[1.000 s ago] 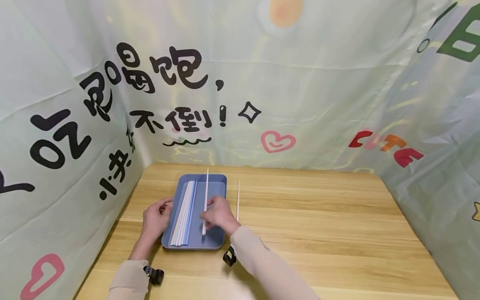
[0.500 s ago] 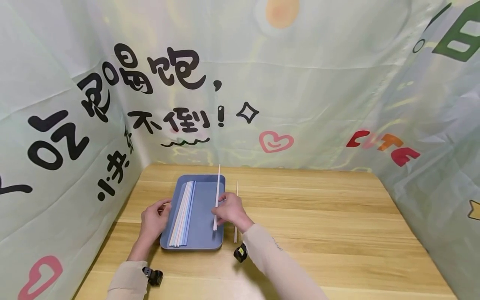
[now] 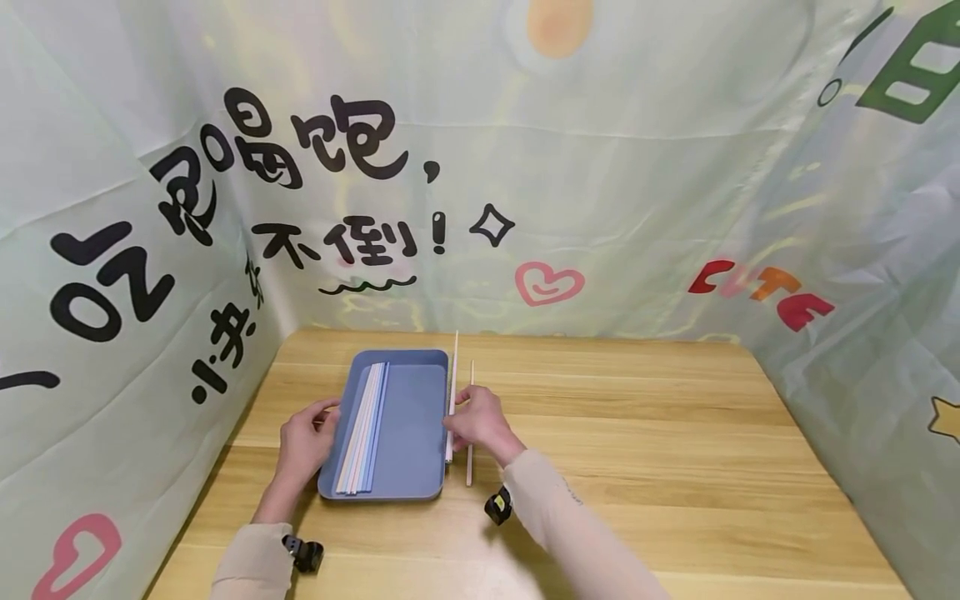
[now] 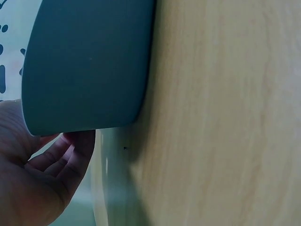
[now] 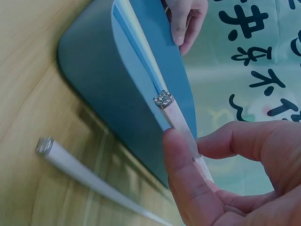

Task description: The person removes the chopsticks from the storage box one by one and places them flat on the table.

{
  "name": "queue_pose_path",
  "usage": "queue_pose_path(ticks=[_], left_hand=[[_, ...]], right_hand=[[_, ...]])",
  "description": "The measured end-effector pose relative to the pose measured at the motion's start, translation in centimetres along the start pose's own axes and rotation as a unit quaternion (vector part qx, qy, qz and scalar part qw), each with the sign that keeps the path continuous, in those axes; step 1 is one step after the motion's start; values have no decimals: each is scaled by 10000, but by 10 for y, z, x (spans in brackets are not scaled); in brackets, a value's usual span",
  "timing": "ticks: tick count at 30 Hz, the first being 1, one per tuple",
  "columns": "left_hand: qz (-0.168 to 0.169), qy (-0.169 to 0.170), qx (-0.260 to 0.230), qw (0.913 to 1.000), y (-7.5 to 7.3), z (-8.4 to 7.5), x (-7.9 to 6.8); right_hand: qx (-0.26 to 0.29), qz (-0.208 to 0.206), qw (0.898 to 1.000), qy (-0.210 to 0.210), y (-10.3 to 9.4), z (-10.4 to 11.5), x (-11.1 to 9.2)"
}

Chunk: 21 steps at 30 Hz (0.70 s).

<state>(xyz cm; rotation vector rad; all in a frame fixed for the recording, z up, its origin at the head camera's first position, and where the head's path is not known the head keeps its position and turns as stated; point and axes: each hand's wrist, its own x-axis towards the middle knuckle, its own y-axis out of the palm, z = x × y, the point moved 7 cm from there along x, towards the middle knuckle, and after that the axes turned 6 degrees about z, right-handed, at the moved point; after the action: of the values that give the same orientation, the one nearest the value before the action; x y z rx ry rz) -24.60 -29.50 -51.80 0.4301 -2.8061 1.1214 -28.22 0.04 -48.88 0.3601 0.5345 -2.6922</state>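
A blue tray (image 3: 408, 479) lies on the wooden table (image 3: 637, 467) with several pale chopsticks (image 3: 364, 425) lined up along its left side. My left hand (image 3: 306, 442) holds the tray's left rim (image 4: 89, 117). My right hand (image 3: 480, 421) pinches a white chopstick (image 3: 453, 375) over the tray's right edge; its studded end (image 5: 163, 99) shows in the right wrist view above the tray (image 5: 108, 94). Another white chopstick (image 3: 470, 450) lies on the table just right of the tray, also seen as a stick (image 5: 84, 174) on the wood.
Printed fabric walls (image 3: 600, 167) enclose the table at the back, left and right. The bare wooden tabletop stretches to the right of the tray.
My right hand has carried the pinched chopstick rightward, from the middle of the tray to its right edge, close to the chopstick lying on the table. The left hand stays on the tray.
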Motion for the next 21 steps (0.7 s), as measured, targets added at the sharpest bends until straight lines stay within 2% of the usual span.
queue_pose_path(ticks=[9,21], left_hand=[[35,-53,-18,10000,-1,-2,0],[159,-167,12,9997,1,2,0]], right_hand=[[276,-62,9996,95,-12,-14,-3],[40,-256,9996,140,-30,-35,-4]])
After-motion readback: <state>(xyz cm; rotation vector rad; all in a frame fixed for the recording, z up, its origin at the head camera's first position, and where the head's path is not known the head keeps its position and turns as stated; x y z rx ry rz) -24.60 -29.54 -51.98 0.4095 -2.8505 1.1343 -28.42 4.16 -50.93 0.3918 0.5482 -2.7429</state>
